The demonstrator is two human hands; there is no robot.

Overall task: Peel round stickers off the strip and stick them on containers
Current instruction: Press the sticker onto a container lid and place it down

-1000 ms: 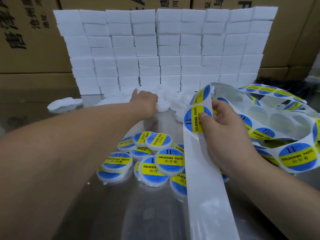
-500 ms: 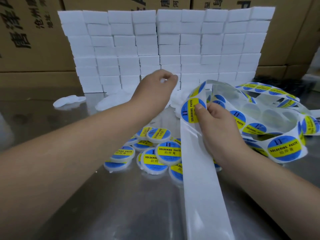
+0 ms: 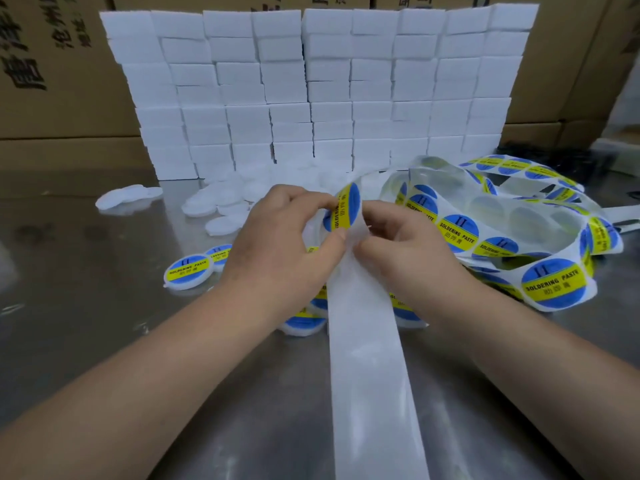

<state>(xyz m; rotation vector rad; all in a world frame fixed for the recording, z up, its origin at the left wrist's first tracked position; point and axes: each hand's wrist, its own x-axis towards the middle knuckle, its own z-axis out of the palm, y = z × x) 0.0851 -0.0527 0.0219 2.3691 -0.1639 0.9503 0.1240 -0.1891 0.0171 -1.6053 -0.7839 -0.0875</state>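
Labelled containers (image 3: 188, 273): far left, flat on the steel table (image 3: 86, 323), blue-and-yellow tops up.
Blank containers (image 3: 221, 202): white heap further back, at the foot of the white block wall (image 3: 329, 81).
Left hand (image 3: 287, 244): thumb and forefinger pinching the round sticker (image 3: 344, 209) by its edge.
Sticker: up on edge between both hands, at the top of the strip (image 3: 370, 358).
Right hand (image 3: 405, 251): fingers curled, gripping the strip just beside the sticker.
Coil (image 3: 519, 237): loose loops of strip on the right, more stickers on them.

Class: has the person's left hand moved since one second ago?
Yes. The left hand drew back, away from the plain containers by the white block wall, and pinches a sticker.
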